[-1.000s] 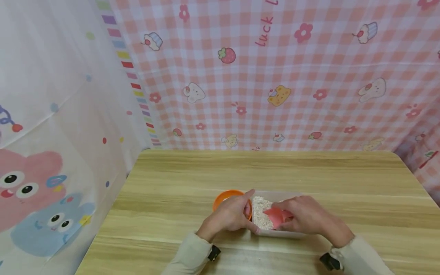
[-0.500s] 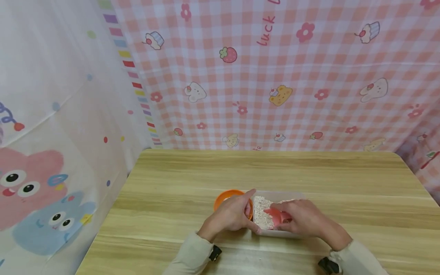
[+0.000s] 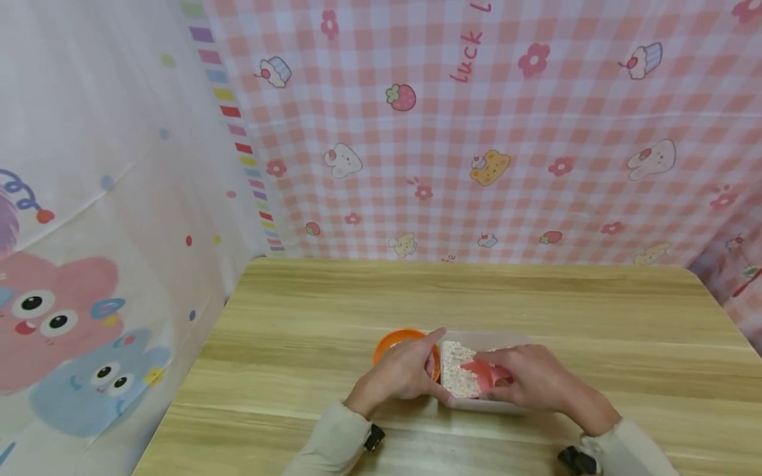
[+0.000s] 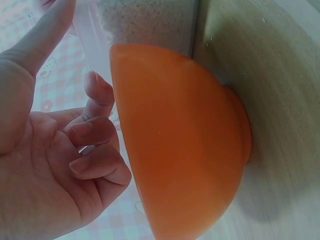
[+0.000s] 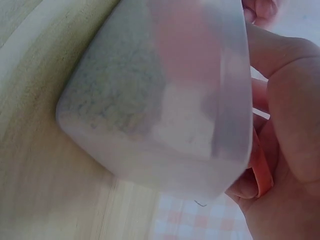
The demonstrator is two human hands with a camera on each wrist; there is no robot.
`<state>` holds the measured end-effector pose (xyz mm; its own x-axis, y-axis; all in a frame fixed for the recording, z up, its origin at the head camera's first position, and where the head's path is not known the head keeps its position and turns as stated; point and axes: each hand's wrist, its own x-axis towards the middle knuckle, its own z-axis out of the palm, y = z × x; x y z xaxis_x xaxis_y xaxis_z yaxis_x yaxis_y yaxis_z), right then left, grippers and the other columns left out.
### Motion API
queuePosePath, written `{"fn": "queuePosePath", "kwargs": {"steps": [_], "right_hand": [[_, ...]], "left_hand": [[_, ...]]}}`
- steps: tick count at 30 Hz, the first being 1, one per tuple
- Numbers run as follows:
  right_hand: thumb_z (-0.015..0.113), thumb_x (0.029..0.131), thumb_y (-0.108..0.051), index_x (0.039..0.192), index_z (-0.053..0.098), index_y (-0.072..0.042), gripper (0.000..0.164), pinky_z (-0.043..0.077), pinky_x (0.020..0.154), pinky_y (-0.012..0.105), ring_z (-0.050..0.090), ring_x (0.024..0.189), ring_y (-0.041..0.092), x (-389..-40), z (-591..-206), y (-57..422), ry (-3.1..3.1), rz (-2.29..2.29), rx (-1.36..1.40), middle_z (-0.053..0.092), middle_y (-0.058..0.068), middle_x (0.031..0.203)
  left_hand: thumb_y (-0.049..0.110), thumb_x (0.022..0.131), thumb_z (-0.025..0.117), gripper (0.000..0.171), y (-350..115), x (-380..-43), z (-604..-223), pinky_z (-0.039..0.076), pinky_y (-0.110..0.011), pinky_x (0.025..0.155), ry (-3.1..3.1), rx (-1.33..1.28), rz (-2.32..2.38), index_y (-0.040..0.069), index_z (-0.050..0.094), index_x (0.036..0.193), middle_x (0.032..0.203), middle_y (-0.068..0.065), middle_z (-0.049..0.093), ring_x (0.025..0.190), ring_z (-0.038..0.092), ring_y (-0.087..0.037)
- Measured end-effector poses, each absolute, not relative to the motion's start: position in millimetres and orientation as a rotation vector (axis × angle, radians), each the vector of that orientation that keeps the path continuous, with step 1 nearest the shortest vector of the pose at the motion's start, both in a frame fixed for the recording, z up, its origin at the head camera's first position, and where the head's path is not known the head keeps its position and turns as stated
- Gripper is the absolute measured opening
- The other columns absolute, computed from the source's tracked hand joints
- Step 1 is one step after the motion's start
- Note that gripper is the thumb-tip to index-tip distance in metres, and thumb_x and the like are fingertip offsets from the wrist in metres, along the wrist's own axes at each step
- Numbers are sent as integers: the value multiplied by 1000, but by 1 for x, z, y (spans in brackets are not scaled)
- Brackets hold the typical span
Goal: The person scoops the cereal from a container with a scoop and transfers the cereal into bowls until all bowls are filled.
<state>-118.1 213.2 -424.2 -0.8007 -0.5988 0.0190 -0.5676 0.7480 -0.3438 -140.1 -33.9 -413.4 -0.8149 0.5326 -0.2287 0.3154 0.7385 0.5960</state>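
A translucent plastic container filled with pale oat-like flakes sits on the table. My left hand spans its left end, index finger at the far corner and thumb at the near one. The other fingers curl above the rim of an orange bowl, which stands just left of the container. Inside the container, my right hand grips a pink scoop, its mouth down in the flakes. The right wrist view shows the scoop's handle against the palm and its body blurred through the container wall.
The wood-grain table reaches back to a pink checked curtain. On the left hangs a white cartoon-print curtain. A few pale crumbs lie on the table beside the container.
The scoop stays low among the flakes with only a slight shift of the right hand. My left hand and the bowl hold their places; the head view drifts a little.
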Motion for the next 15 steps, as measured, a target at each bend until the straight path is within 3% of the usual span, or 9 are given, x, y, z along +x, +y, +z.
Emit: {"fn": "queuePosePath", "kwargs": {"steps": [4, 9, 15], "right_hand": [[77, 82, -50, 123, 69, -11, 57, 39, 59, 22, 44, 67, -1, -117, -422, 218, 2854, -586, -956, 71, -8, 95], [81, 79, -44, 120, 70, -20, 49, 36, 53, 19, 41, 60, -2, -117, -420, 224, 2831, -698, -929, 58, -20, 77], [83, 78, -40, 121, 69, -20, 50, 36, 54, 20, 42, 61, -2, -115, -422, 227, 2826, -739, -887, 59, -19, 80]], "left_hand": [[42, 65, 92, 111, -34, -140, -414, 35, -19, 57, 2555, 652, 776, 15, 33, 155, 67, 10, 51, 57, 42, -5], [43, 64, 92, 112, -34, -141, -415, 35, -19, 56, 2557, 645, 773, 15, 33, 155, 68, 10, 52, 58, 42, -5], [43, 65, 92, 111, -34, -141, -415, 33, -20, 55, 2554, 648, 776, 15, 33, 155, 67, 9, 52, 56, 41, -6]]}}
